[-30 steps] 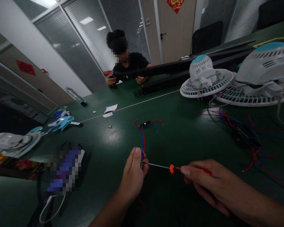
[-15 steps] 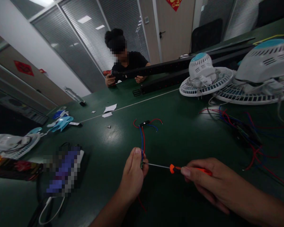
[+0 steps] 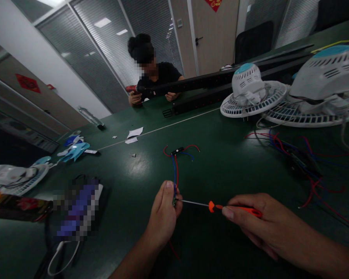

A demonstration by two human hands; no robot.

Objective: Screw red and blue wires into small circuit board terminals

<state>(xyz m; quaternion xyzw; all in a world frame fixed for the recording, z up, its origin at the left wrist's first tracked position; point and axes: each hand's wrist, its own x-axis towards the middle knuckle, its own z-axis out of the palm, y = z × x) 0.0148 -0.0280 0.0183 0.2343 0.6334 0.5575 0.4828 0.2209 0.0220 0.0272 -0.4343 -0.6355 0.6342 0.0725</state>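
Observation:
My left hand [image 3: 163,215] is closed in a pinch on a small part at the near end of a red and blue wire pair [image 3: 175,170]. The wires run away from me to a small black switch block [image 3: 177,150] lying on the green table [image 3: 221,170]. My right hand [image 3: 254,223] is wrapped round the orange handle of a thin screwdriver [image 3: 212,205]. Its metal tip meets the part held in my left fingers.
Two white fans [image 3: 251,93] [image 3: 322,93] lie face down at the right, with a tangle of red and blue wires [image 3: 293,155] before them. A person [image 3: 152,75] sits across the table holding a long black bar [image 3: 209,81]. A fan grille [image 3: 14,178], blue blades [image 3: 75,149] and paper scraps [image 3: 135,133] lie at the left.
Nothing has visibly changed apart from a slight shift of the camera; both hands keep their hold and place.

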